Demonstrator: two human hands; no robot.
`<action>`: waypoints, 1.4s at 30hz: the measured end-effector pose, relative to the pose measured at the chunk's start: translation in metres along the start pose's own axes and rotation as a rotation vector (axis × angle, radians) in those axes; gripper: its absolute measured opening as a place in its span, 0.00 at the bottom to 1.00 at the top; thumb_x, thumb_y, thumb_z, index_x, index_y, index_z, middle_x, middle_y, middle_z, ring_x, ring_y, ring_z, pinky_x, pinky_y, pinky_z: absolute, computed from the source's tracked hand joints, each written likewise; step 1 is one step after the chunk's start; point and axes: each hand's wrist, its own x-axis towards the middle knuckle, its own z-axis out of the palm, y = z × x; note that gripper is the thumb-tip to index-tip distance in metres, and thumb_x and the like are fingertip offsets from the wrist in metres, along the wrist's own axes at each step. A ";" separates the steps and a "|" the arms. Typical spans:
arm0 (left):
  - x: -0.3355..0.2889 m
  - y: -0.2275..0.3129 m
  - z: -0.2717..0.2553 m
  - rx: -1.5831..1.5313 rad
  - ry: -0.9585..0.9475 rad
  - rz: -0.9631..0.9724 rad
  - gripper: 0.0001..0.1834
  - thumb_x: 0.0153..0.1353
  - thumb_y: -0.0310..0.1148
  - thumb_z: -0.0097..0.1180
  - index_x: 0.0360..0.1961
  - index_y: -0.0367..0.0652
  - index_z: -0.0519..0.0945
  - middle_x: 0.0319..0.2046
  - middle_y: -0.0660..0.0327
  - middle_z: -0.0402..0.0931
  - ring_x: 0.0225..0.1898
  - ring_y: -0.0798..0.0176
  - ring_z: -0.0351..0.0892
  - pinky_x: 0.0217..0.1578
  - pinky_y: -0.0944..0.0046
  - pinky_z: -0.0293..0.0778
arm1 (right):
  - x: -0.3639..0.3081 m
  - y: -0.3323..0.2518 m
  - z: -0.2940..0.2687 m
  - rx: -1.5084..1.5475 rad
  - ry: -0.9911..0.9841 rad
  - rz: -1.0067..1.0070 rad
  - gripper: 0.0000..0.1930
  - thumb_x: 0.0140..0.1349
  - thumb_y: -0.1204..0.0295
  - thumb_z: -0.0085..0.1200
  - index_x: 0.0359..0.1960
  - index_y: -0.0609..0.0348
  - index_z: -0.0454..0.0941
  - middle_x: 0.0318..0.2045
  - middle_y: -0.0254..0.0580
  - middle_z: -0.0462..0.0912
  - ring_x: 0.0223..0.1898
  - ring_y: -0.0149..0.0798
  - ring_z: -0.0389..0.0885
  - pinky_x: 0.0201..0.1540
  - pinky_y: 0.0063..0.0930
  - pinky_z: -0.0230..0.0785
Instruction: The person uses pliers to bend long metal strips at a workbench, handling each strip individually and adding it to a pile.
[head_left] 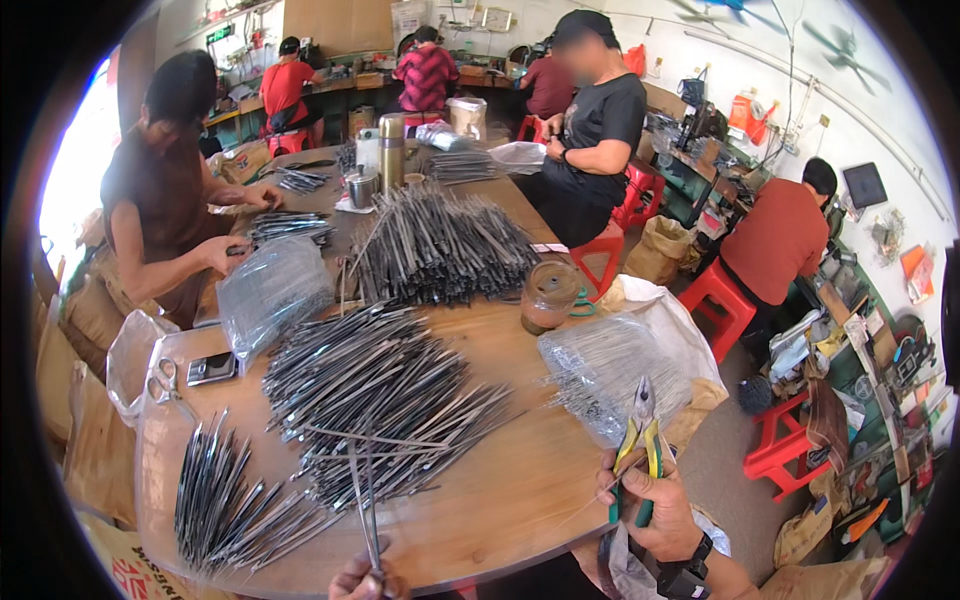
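Two long, thin metal strips (366, 500) rise from my left hand (368, 580), which grips their lower ends at the table's near edge. Their tops overlap a large heap of dark metal strips (370, 400). My right hand (660, 515) is wrapped round pliers with yellow and green handles (645, 450), jaws pointing up. A fine wire seems to stick out left of those fingers. Behind the pliers lies a clear plastic bag of thin wire pieces (610, 370). A smaller fanned pile of strips (225, 500) spreads at the left.
A taller stack of strips (440, 245) stands farther back, beside a glass jar (550, 297) of brown contents. Scissors (165, 380), a phone (213, 368) and another plastic bag (275, 290) lie left. Co-workers sit around the room; red stools (720, 310) stand right.
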 end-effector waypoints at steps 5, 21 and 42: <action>0.000 -0.014 0.014 -0.037 -0.225 -0.115 0.13 0.60 0.32 0.61 0.42 0.34 0.77 0.24 0.59 0.74 0.19 0.63 0.72 0.18 0.69 0.69 | 0.000 0.009 0.042 -0.343 -0.194 -0.112 0.04 0.57 0.77 0.62 0.34 0.63 0.82 0.37 0.43 0.82 0.37 0.38 0.80 0.42 0.31 0.71; -0.024 -0.055 -0.005 0.423 -0.044 0.117 0.05 0.59 0.15 0.55 0.36 0.33 0.78 0.25 0.57 0.79 0.21 0.69 0.74 0.22 0.72 0.71 | -0.025 0.034 0.028 -0.876 -0.513 -0.253 0.08 0.55 0.78 0.65 0.37 0.60 0.82 0.41 0.40 0.83 0.42 0.36 0.82 0.45 0.28 0.73; 0.006 -0.044 -0.014 0.577 -0.195 -0.320 0.05 0.62 0.19 0.55 0.39 0.30 0.74 0.24 0.58 0.76 0.19 0.69 0.74 0.21 0.72 0.70 | 0.022 0.036 0.048 -1.609 -0.996 -0.666 0.13 0.44 0.75 0.57 0.34 0.64 0.81 0.37 0.45 0.74 0.41 0.44 0.76 0.55 0.50 0.57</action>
